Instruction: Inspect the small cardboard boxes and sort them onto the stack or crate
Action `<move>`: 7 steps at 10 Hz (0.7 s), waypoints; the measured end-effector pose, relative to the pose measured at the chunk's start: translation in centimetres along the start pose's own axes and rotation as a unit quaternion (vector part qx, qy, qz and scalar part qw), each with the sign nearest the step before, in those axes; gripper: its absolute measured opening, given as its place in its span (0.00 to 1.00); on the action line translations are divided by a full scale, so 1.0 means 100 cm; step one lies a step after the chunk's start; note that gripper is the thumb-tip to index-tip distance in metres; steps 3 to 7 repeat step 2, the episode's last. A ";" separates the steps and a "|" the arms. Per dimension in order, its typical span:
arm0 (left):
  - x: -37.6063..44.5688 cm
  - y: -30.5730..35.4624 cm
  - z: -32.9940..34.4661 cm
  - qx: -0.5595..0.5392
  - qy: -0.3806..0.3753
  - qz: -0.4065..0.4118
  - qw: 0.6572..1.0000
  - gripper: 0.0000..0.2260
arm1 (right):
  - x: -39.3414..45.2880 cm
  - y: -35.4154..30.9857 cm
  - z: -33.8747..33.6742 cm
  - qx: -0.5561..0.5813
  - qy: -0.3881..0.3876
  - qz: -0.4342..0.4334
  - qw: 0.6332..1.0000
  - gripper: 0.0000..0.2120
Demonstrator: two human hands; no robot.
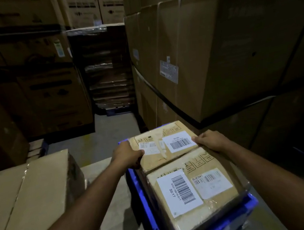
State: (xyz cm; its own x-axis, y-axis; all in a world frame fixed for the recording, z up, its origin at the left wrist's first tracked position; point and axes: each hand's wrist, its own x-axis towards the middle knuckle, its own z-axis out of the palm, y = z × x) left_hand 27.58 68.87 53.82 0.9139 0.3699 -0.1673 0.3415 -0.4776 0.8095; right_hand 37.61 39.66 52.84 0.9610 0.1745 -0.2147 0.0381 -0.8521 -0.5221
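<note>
Two small cardboard boxes with white barcode labels lie side by side on top of a blue plastic crate point(237, 216). The far box point(162, 156) is gripped at both ends: my left hand point(128, 156) holds its left edge and my right hand point(210, 140) holds its right edge, thumbs on top. The near box point(210, 203) is wrapped in clear film and carries a label reading 50:17; neither hand touches it. Both boxes sit flat and touch each other along one side.
A larger taped carton point(31, 197) stands low at my left. Tall stacks of big cartons point(216, 56) rise close on the right, and more cartons point(39, 92) fill the left. A narrow concrete aisle point(115, 125) runs ahead to a shrink-wrapped pallet point(104, 67).
</note>
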 end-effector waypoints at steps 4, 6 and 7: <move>-0.015 -0.005 -0.013 -0.114 -0.063 -0.003 0.991 0.25 | -0.008 -0.017 0.005 0.040 0.074 -0.038 0.996 0.17; -0.015 -0.005 -0.013 -0.114 -0.063 -0.003 0.991 0.25 | -0.008 -0.017 0.005 0.040 0.074 -0.038 0.996 0.17; -0.015 -0.005 -0.013 -0.114 -0.063 -0.003 0.991 0.25 | -0.008 -0.017 0.005 0.040 0.074 -0.038 0.996 0.17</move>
